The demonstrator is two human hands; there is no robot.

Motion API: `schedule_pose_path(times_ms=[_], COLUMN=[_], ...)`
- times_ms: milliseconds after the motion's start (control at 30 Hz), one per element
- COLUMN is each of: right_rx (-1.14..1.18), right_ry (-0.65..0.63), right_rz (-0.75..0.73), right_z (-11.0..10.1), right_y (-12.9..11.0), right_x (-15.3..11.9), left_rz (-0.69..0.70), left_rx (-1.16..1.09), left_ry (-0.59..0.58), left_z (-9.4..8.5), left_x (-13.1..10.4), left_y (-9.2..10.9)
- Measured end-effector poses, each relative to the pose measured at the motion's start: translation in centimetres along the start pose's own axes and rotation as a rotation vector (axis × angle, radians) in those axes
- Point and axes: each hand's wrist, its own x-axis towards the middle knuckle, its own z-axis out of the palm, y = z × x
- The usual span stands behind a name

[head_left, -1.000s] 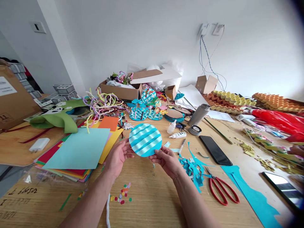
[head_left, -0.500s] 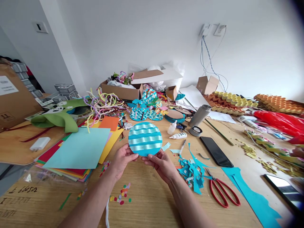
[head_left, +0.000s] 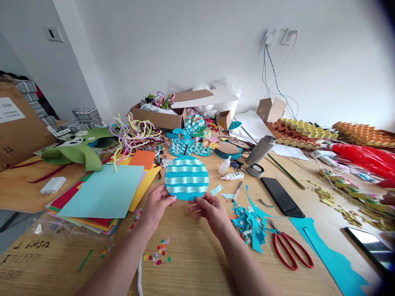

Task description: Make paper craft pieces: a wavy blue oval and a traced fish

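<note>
The left hand (head_left: 158, 204) and the right hand (head_left: 211, 210) are pinching, by its lower rim, the round turquoise card-like disc (head_left: 187, 174), held above the wooden table (head_left: 185, 255). Too strong thumb pressure could crease this rim or flatten its pale wavy paper strips (head_left: 187, 180) — too weak, and it could slip. Its upper edge is free; turquoise paper scraps (head_left: 251, 224) narrow the right side — more room lies between the forearms.

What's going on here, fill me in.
A person holds a blue disc with pale wavy strips across it, the left hand and right hand gripping its lower edge. Blue scraps and red-handled scissors lie to the right; coloured paper is stacked to the left.
</note>
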Motion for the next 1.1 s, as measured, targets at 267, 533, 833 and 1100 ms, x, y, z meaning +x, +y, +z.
schedule_pose_path(times_ms=[267, 533, 833, 1100], right_rx=[-0.003, -0.016, -0.044, -0.029], right_ry=[0.017, 0.030, 0.056, 0.046], right_rz=[0.008, 0.049, 0.027, 0.013], right_z=[0.37, 0.83, 0.94, 0.96], right_y=[0.32, 0.22, 0.37, 0.73], right_x=[0.06, -0.22, -0.09, -0.09], left_rz=[-0.032, -0.022, -0.021, -0.046], left_rx=[0.002, -0.017, -0.073, -0.111], left_ry=[0.031, 0.031, 0.029, 0.032], left_z=[0.13, 0.10, 0.16, 0.27], left_x=[-0.06, 0.06, -0.06, -0.22], left_y=[0.03, 0.02, 0.15, 0.59])
